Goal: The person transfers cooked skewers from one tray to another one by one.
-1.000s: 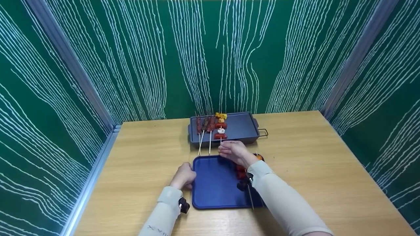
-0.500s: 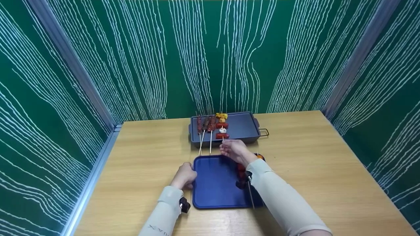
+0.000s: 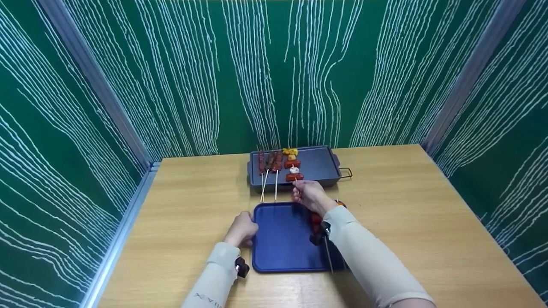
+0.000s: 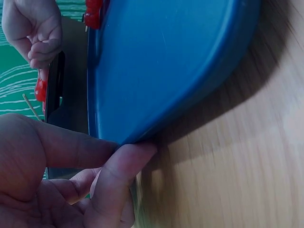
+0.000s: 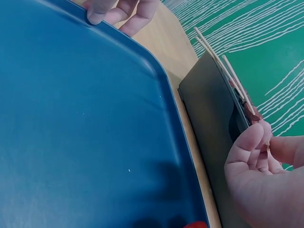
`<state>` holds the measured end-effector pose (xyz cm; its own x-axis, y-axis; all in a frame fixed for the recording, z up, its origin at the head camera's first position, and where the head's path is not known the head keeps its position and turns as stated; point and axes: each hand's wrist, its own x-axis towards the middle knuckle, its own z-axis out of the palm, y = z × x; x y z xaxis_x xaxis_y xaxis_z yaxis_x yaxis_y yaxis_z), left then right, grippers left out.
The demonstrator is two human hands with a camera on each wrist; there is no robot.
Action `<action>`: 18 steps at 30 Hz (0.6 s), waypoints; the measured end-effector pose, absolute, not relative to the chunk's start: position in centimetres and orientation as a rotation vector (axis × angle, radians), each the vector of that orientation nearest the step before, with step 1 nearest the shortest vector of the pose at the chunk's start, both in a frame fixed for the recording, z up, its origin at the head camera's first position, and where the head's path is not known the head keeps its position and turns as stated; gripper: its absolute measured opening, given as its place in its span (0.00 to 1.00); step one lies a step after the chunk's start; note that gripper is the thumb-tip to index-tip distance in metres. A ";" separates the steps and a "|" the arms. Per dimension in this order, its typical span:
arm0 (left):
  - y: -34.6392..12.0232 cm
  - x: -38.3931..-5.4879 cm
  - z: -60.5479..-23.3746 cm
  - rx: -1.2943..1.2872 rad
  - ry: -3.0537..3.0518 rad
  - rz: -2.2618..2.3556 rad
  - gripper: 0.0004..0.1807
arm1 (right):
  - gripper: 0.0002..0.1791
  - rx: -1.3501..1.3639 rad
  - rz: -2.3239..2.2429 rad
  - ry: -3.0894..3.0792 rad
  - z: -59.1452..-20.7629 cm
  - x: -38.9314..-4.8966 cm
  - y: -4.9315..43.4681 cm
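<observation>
My left hand (image 3: 242,229) pinches the left rim of a blue tray (image 3: 282,239); the left wrist view shows thumb and finger on the tray's edge (image 4: 180,107). At the front of a dark grill pan (image 3: 319,167), my right hand (image 3: 310,194) pinches the stick end of a skewer (image 3: 293,164) with yellow, red and white pieces. That skewer's food lies over the pan. Left of it rest several meat skewers (image 3: 277,161), their sticks jutting past the pan's front edge. More skewered food (image 3: 316,218) lies on the tray's right side, partly hidden under my right forearm.
A wire handle (image 3: 346,173) sticks out from the pan's right side. The wooden table (image 3: 192,205) extends on both sides of the tray. Behind it stands a green wall (image 3: 239,85) with white lines, flanked by metal posts (image 3: 466,81).
My right hand has shifted slightly right, and the mixed skewer's near end has swung right with it, away from the meat skewers. My left hand keeps its hold on the tray.
</observation>
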<state>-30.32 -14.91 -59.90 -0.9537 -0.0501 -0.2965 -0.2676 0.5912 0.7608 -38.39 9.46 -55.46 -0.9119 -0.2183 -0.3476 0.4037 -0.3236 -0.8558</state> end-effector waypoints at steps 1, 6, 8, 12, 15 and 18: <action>-14.7 -29.9 -59.2 -0.266 2.578 1.290 0.06 | 0.07 0.237 -2.268 1.544 -55.4 -38.4 9.5; -14.2 -29.1 -57.7 -0.265 2.601 1.244 0.07 | 0.07 0.235 -2.239 1.571 -55.3 -38.4 9.8; -14.3 -29.3 -57.9 -0.260 2.603 1.244 0.07 | 0.07 0.238 -2.231 1.574 -55.3 -38.4 9.9; -14.8 -30.4 -59.6 -0.262 2.579 1.281 0.07 | 0.08 0.251 -2.208 1.579 -55.3 -38.4 10.0; -15.3 -31.6 -61.6 -0.264 2.561 1.293 0.06 | 0.08 0.256 -2.183 1.589 -55.2 -38.4 10.1; -15.6 -32.3 -62.9 -0.267 2.549 1.281 0.05 | 0.09 0.256 -2.165 1.595 -55.2 -38.4 10.0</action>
<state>-32.34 -15.58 -62.95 -0.9449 -0.0405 -0.3247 -0.2847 0.5910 0.7547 -38.43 10.04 -55.20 -0.8873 -0.2350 -0.3967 0.4485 -0.2403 -0.8609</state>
